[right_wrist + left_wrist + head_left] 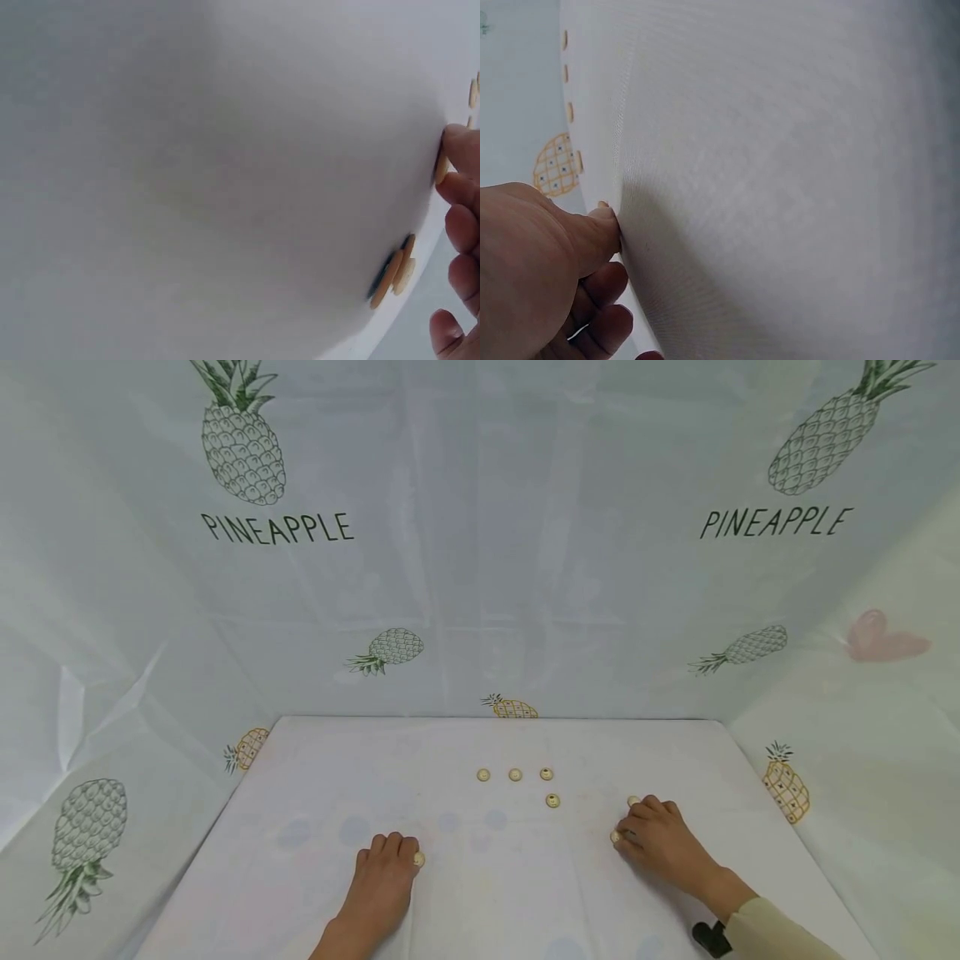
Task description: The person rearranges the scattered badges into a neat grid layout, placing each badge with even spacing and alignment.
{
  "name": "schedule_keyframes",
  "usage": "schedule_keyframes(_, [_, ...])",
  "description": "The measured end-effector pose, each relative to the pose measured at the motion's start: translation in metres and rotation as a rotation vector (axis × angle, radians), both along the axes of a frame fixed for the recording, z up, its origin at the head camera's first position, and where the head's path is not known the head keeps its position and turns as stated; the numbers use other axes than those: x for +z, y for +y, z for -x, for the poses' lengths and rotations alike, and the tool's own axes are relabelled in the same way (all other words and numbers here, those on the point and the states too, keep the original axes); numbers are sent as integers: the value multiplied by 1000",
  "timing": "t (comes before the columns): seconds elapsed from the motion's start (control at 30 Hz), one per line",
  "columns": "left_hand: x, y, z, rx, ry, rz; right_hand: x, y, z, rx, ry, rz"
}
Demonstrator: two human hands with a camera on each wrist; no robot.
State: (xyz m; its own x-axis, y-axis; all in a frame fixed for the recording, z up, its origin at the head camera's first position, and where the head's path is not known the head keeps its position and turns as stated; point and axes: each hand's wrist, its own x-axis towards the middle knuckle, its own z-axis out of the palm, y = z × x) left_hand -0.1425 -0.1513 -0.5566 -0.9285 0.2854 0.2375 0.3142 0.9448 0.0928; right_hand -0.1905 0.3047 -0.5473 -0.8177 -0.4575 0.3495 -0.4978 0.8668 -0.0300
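My left hand [384,881] is low over the left-middle of the white-covered table, pinching a small round button-like disc [418,859] at its thumb side. In the left wrist view, the thumb tip meets the disc's edge [603,204] close against the cloth, and the other fingers are curled. Over at the right, my right hand [667,847] pinches another tan disc [616,837] between thumb and index finger; its thin edge [441,166] shows in the right wrist view. One more disc [633,800] lies just beyond the right hand's knuckles, partly covered by them.
Three discs [515,775] form a row toward the table's back, with one disc [552,801] in front of the row's right end. Overlapping discs [388,279] appear below the right fingers in the right wrist view. Pineapple-printed cloth walls [450,568] surround the table.
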Motion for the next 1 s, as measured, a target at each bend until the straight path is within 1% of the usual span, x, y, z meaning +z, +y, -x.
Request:
schedule_keyframes(0.07, [0,0,0,1,-3,1,2,-3,1,-3,-2,-6])
schedule_keyframes(0.13, [0,-1,0,-1,-5,-2,2,-6,2,5,23,-17])
schedule_keyframes(0.3, [0,0,0,-7,-7,-14,-3,-12,10,58,158,-39])
schedule_keyframes(0.43, [1,1,0,-4,-14,-12,-2,-20,19,90,218,-32])
schedule_keyframes(0.57, [2,0,0,-2,-6,-11,2,-32,25,102,234,-27])
schedule_keyframes(0.83, [4,2,0,-5,-13,-26,6,-53,38,112,238,-64])
schedule_keyframes(1.0, [2,1,1,-3,-5,-15,7,-63,46,145,241,-68])
